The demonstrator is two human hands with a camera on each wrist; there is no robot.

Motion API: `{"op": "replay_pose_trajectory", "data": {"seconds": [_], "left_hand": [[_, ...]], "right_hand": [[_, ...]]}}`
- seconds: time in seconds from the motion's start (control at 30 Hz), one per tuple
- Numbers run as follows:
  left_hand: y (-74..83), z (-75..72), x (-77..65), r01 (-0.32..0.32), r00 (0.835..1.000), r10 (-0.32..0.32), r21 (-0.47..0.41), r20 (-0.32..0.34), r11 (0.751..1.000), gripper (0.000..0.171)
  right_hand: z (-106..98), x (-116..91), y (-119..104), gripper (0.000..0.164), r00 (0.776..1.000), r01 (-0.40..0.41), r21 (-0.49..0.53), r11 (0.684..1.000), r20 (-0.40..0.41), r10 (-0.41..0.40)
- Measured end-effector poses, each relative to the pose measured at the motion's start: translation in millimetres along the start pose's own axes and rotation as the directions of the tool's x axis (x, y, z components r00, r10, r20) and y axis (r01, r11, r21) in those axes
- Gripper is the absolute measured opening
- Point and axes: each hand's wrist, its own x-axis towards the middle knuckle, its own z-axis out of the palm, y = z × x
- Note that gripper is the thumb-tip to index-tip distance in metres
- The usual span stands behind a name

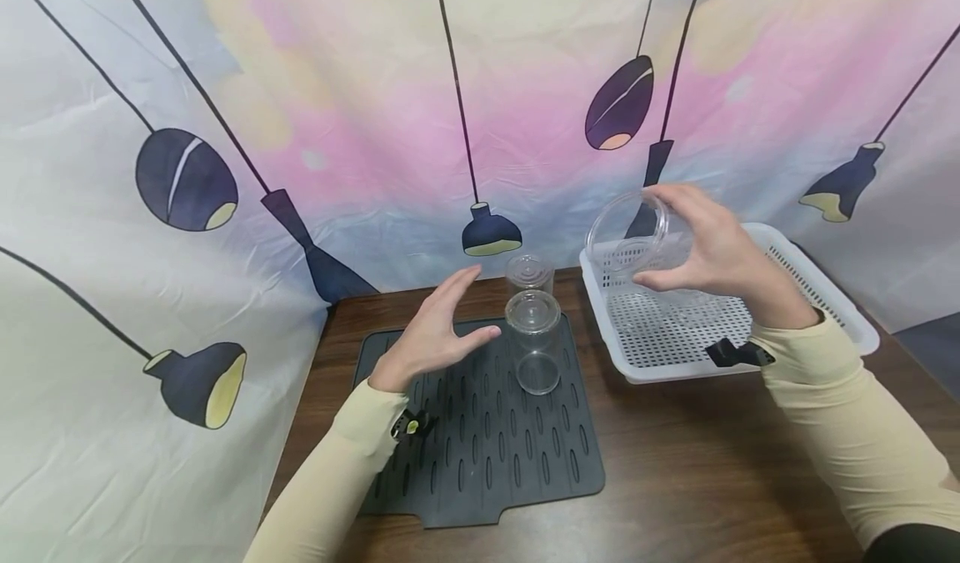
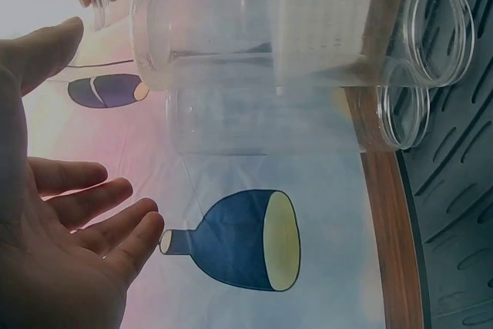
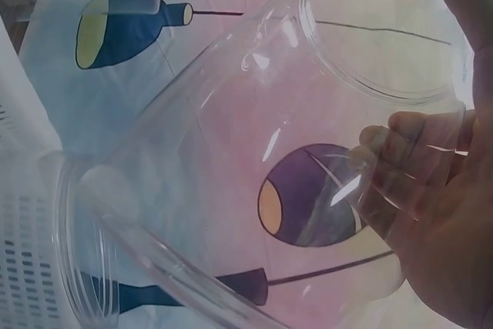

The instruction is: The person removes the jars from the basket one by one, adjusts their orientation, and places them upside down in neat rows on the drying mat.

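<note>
My right hand (image 1: 712,250) grips a clear plastic jar (image 1: 622,246) above the far left part of the white basket, thumb on one side and fingers on the other. The jar is tilted, one round end facing me; in the right wrist view its clear wall (image 3: 216,129) fills much of the picture. Two similar clear jars, a front one (image 1: 536,342) and a rear one (image 1: 529,273), stand on the dark grey drying mat (image 1: 480,463). Left of them, my left hand (image 1: 431,338) hovers with fingers extended and thumb apart, holding nothing.
The white perforated basket (image 1: 675,373) sits on the brown wooden table (image 1: 675,463), right of the mat. Something clear shows over its mesh; I cannot tell what. Behind hangs a pastel cloth (image 1: 360,129) printed with dark lamps, close to the table's back edge.
</note>
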Motion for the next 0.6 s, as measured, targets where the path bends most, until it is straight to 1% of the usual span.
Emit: {"op": "replay_pose_trajectory", "data": {"seconds": [0.23, 0.43, 0.6], "left_hand": [[2.7, 0.3, 6.2, -0.038, 0.999, 0.038, 0.001, -0.023, 0.999, 0.087], [7.3, 0.5, 12.3, -0.055, 0.998, 0.055, -0.007, -0.014, 0.998, 0.088], [12.6, -1.9, 16.4, -0.074, 0.997, 0.074, 0.002, -0.034, 0.997, 0.089]], "right_hand": [[7, 5, -4, 0.101, 0.999, 0.034, 0.027, 0.999, 0.032, -0.034], [11, 9, -7, 0.102, 0.997, 0.058, 0.001, 0.998, 0.054, -0.058], [15, 12, -11, 0.102, 0.995, 0.082, -0.013, 0.997, 0.053, -0.082]]}}
